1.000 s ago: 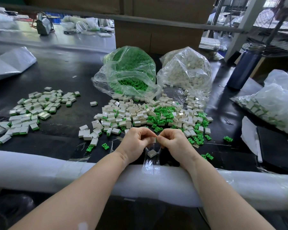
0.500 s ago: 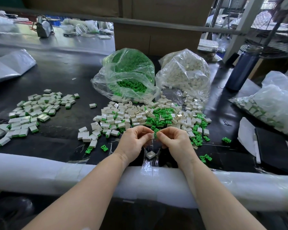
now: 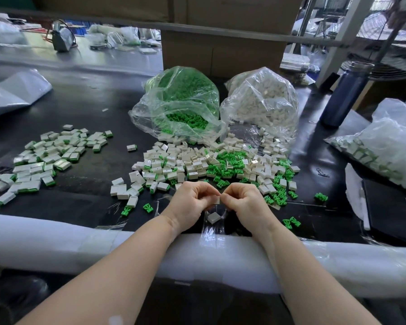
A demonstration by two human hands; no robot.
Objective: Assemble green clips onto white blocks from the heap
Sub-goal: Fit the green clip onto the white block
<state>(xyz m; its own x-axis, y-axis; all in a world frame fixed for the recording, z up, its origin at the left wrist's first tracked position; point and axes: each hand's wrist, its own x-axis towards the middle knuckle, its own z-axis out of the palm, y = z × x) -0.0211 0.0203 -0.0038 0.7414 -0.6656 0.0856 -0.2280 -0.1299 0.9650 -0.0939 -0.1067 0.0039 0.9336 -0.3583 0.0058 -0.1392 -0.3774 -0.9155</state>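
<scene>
My left hand (image 3: 192, 202) and my right hand (image 3: 245, 204) meet fingertip to fingertip just in front of the heap (image 3: 211, 165) of white blocks and green clips. Between them they pinch one small white block (image 3: 217, 201); whether a clip sits on it is hidden by the fingers. A single white block (image 3: 213, 217) lies on the black table right under the hands. A pile of finished blocks with green edges (image 3: 45, 158) is spread at the left.
Behind the heap stand a clear bag of green clips (image 3: 181, 104) and a clear bag of white blocks (image 3: 263, 104). A dark blue bottle (image 3: 345, 95) is at the right, with another filled bag (image 3: 389, 146). A padded white rail (image 3: 56, 240) runs along the table's near edge.
Both hands have stayed together at the same spot, working the small block between the fingertips. The camera has shifted slightly.
</scene>
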